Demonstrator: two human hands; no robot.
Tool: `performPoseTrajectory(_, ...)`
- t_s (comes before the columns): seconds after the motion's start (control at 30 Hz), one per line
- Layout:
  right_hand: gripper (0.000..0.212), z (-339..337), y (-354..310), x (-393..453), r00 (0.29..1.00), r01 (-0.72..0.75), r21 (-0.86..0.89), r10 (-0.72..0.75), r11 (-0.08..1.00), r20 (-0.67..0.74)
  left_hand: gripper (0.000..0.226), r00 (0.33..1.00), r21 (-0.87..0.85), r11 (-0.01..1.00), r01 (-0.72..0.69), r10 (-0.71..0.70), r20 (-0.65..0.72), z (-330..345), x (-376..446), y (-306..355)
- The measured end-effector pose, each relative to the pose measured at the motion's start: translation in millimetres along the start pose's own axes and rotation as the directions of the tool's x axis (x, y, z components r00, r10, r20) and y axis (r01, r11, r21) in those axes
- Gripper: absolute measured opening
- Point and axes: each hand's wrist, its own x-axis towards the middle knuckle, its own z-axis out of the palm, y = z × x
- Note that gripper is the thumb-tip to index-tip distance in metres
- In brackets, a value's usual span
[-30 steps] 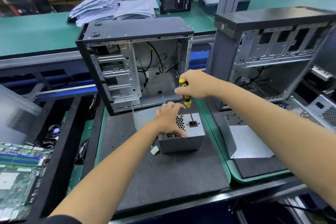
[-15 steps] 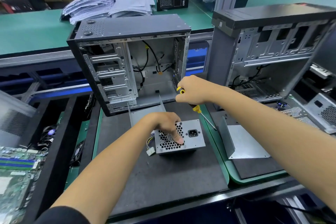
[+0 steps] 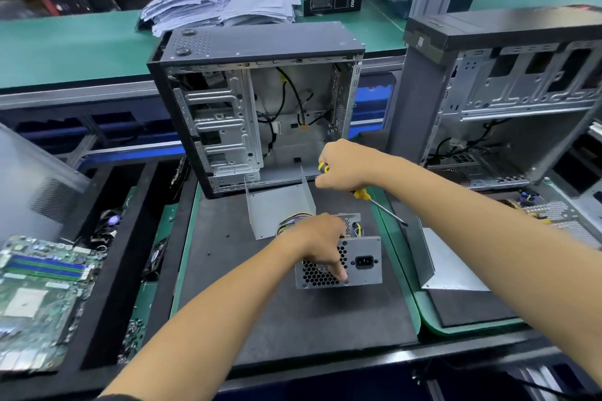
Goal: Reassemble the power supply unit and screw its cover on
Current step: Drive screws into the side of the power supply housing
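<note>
While the power supply unit [image 3: 355,265] sits on the black mat [image 3: 260,319] near its centre, the left hand [image 3: 321,242] grips it from above, fingers curled over the top edge and fingertips pressed against the honeycomb fan grille on the near face. To the right of that grille the same face carries a black mains socket. Coloured wires show at the unit's far side, just behind the hand. Just beyond the unit, also on the mat, stands the bent grey metal cover [image 3: 277,208], its side walls upright and its open side facing up; it is apart from the unit's body. The right hand [image 3: 347,166] is held above and behind the unit, fist closed around the yellow-and-black handle of a screwdriver [image 3: 374,202]. The shaft slants down and to the right, its tip over the green edge of the mat and clear of the unit. Behind both hands an open computer case [image 3: 257,104] stands upright on the far end of the mat, its drive cage and loose black cables exposed. A second open case [image 3: 508,101] stands to the right, with another grey metal panel [image 3: 452,267] lying on the neighbouring mat in front of it. A motherboard [image 3: 39,299] lies at far left.
</note>
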Motion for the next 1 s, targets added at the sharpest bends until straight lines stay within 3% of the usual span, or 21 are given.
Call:
performPoseTrajectory(0.17, 0.039, 15.0, -3.2, 5.6, 1.0, -0.008, 0.036, 0.009, 0.999, -0.013, 0.053, 0.999, 0.14, 0.989, -0.047, 0.044, 0.03, 20.3, -1.4, 8.1)
performPoseTrajectory(0.53, 0.039, 38.9, 18.1, 1.8, 0.992, -0.089, 0.16, 0.102, 0.983, -0.076, 0.035, 0.99, 0.382, 0.923, -0.054, 0.099, -0.101, 70.2, -1.2, 2.3)
performPoseTrajectory(0.77, 0.018, 42.6, 39.2, 5.5, 0.975, -0.216, 0.244, 0.222, 0.946, -0.001, 0.059, 0.988, 0.317, 0.944, -0.096, 0.13, -0.088, 41.6, 1.0, -1.4)
performPoseTrajectory(0.87, 0.016, 45.9, 43.5, 5.8, 0.975, -0.219, 0.218, 0.22, 0.951, 0.019, 0.046, 0.967, 0.131, 0.989, -0.072, 0.101, -0.235, 21.9, 4.0, -13.3)
performPoseTrajectory(1.0, 0.026, 61.5, 50.9, 7.7, 0.976, -0.216, 0.149, 0.211, 0.965, 0.049, 0.018, 0.899, 0.079, 0.995, 0.059, -0.018, -0.437, 2.2, 9.3, -45.5)
